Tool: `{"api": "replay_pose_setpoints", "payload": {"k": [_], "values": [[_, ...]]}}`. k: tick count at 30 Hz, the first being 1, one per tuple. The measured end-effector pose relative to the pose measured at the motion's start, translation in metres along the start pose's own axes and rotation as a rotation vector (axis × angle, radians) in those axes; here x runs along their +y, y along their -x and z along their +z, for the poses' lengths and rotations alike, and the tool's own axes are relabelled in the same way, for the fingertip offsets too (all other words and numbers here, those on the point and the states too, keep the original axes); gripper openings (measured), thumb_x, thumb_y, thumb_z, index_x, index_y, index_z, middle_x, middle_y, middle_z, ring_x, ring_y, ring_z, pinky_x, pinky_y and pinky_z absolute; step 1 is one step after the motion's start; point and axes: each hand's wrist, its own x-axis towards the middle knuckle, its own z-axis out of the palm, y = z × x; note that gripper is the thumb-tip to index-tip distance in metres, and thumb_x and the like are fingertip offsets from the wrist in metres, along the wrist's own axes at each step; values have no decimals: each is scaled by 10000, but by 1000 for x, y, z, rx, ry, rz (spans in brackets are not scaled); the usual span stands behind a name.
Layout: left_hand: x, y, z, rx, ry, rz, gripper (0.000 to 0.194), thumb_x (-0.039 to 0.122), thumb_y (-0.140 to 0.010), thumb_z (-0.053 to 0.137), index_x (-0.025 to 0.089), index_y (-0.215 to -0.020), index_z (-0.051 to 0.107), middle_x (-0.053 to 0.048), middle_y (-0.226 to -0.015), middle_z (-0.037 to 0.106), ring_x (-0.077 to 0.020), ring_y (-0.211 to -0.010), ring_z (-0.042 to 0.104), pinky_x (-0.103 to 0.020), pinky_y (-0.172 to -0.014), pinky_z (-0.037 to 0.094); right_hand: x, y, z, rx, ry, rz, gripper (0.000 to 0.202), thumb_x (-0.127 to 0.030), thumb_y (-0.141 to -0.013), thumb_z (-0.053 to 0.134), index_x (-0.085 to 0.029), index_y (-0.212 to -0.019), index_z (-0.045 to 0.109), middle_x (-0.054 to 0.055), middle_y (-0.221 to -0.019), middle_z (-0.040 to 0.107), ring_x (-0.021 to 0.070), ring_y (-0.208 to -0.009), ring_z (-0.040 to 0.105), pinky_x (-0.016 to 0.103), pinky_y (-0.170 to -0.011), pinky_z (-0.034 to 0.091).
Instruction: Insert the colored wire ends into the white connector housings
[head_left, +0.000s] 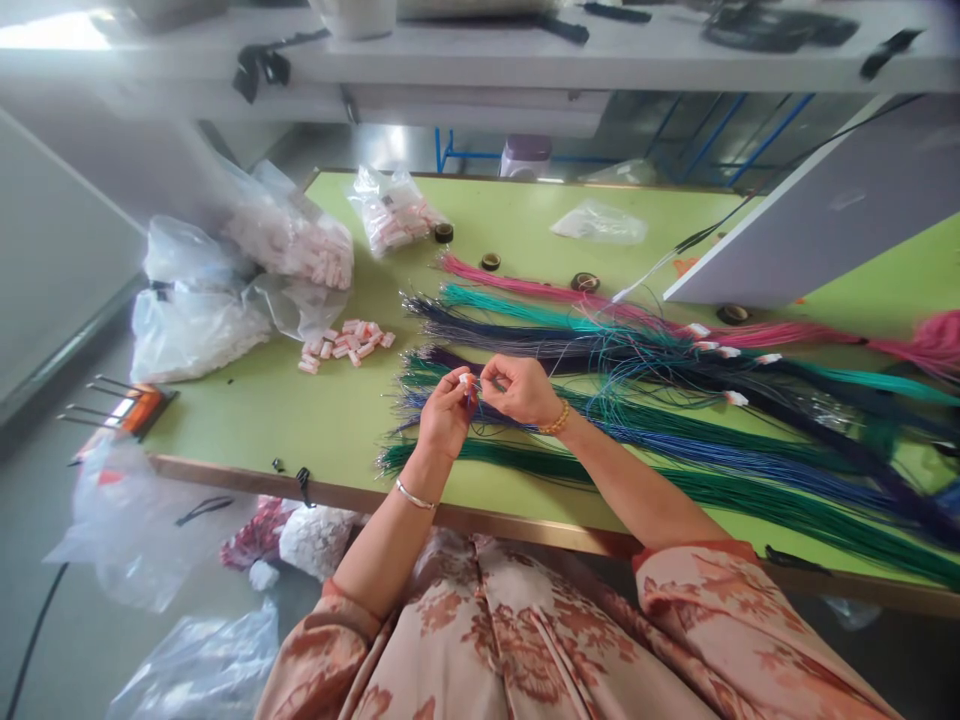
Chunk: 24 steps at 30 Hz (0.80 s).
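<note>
My left hand (442,418) is closed, pinching a small white-and-orange connector housing (466,380) between thumb and fingertips. Just to its right, my right hand (523,388) is closed in a pinch on a thin wire, close to the housing. The wire's tip is too small to make out. Beneath and beyond both hands lie long wire bundles: pink (510,278), turquoise (495,302), dark blue (480,325), blue (660,442) and green (600,475). Their metal-tipped ends point left. Left of my hands is a loose pile of connector housings (349,345).
Clear bags of housings (397,210) and tied plastic bags (195,300) stand at the left of the green table (300,430). Tape rolls (585,281) lie behind the wires. A slanted panel (825,210) rises at right; a shelf (480,65) spans the back. Wired connectors (727,352) rest on the bundles.
</note>
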Motion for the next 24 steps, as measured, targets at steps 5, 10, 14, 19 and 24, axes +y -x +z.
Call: {"api": "replay_pose_setpoints", "payload": {"k": [5, 10, 14, 19, 24], "values": [[-2, 0, -1, -24, -26, 33, 269, 116, -663, 773, 174, -901, 661, 17, -825, 634, -54, -698, 580, -191, -709, 457, 2, 1, 1, 3, 56, -60, 159, -309, -786, 554, -183, -711, 616, -20, -548, 541, 92, -502, 422, 222, -530, 316], [-9, -3, -3, -11, -93, 106, 288, 164, -630, 819, 178, -870, 661, 22, -797, 635, -66, -713, 583, -212, -724, 449, 10, 2, 10, -28, 78, -105, 137, -293, -811, 539, -194, -734, 595, -7, -588, 574, 107, -534, 457, 228, -555, 336], [-12, -5, -4, 21, -141, 161, 293, 193, -615, 830, 164, -859, 669, 24, -753, 631, -56, -665, 557, -202, -670, 420, 13, 3, 12, -55, 42, -153, 146, -279, -845, 511, -194, -748, 582, 9, -645, 617, 112, -554, 493, 231, -584, 365], [-11, -4, -2, 34, -142, 173, 294, 201, -615, 832, 161, -861, 675, 15, -764, 640, -64, -677, 565, -206, -671, 418, 9, 1, 9, -90, 87, -121, 146, -256, -867, 471, -195, -786, 577, 29, -685, 647, 127, -580, 528, 237, -611, 381], [-15, -1, -3, 87, -237, 252, 281, 227, -618, 834, 166, -839, 673, 16, -762, 642, -72, -703, 571, -211, -707, 423, 3, 3, 15, -112, 231, -62, 152, -259, -865, 465, -193, -767, 561, 72, -742, 679, 157, -628, 575, 257, -612, 369]]}}
